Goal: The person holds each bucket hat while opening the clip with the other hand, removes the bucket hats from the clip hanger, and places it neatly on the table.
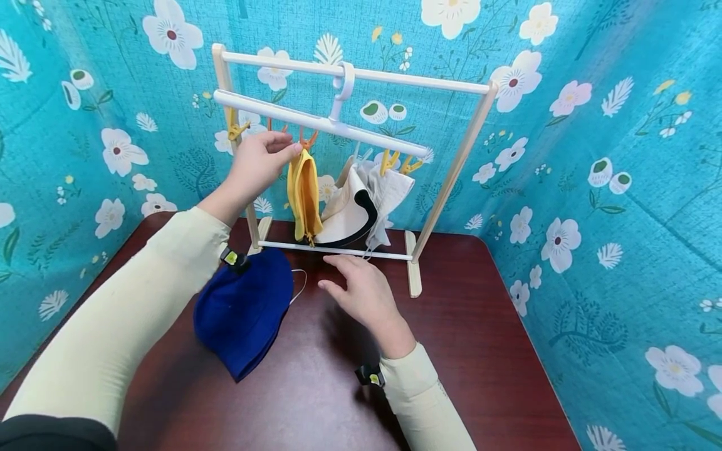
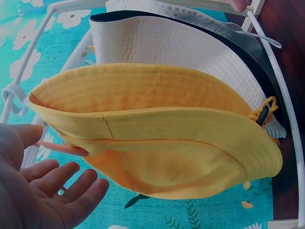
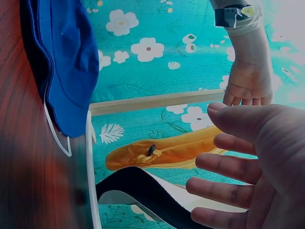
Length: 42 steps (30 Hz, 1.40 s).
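A yellow bucket hat (image 1: 304, 194) hangs folded from an orange clip (image 1: 308, 140) on the white hanger (image 1: 271, 109). My left hand (image 1: 254, 164) is beside that clip; in the left wrist view its fingers (image 2: 78, 186) are spread, with the thumb near the clip's end and no grip on it. To the right hang a white hat with a black edge (image 1: 344, 216) and a pale grey-white hat (image 1: 393, 188). My right hand (image 1: 366, 291) hovers above the table below the hats, fingers extended, holding nothing. A blue hat (image 1: 248, 313) lies on the table under my left forearm.
The hanger hooks over the top rail of a wood-and-white rack (image 1: 457, 169) on the dark red table (image 1: 462, 326). A yellow clip (image 1: 235, 130) hangs at the hanger's left end. Floral turquoise curtains (image 1: 564, 188) surround the table.
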{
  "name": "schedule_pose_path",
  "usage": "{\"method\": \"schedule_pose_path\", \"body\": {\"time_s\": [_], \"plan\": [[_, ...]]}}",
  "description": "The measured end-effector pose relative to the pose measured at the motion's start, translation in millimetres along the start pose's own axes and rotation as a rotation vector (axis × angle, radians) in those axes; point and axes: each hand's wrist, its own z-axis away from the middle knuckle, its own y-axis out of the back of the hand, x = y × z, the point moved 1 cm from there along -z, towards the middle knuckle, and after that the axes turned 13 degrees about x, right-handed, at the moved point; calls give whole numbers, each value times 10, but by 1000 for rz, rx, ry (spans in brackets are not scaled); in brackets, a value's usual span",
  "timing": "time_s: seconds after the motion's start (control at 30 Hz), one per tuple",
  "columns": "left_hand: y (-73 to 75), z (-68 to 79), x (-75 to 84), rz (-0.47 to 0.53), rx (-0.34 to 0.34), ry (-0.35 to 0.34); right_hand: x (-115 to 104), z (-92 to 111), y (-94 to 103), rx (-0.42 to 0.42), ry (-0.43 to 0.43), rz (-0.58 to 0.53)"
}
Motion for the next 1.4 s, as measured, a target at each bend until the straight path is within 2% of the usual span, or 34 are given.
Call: {"method": "schedule_pose_path", "body": {"time_s": [0.13,0.43,0.57,0.87,1.1,1.4], "plan": [[-36,-23,6,1,-2,1,-13,-3,-11,-4,-2,-4],[-129,-61,61,108,-3,37,-17,9,-14,-4,-8,-4],[-169,-84,80,96,1,62,-10,11,-13,-1,-14,-12],[-243,-149,149,58,17,45,3,4,-20,14,-15,-11],[-304,-175,184,65,74,58,11,5,-24,6,-20,-14],[-350,-193,203,-3,142,37,35,8,-20,2,-26,-19]]}}
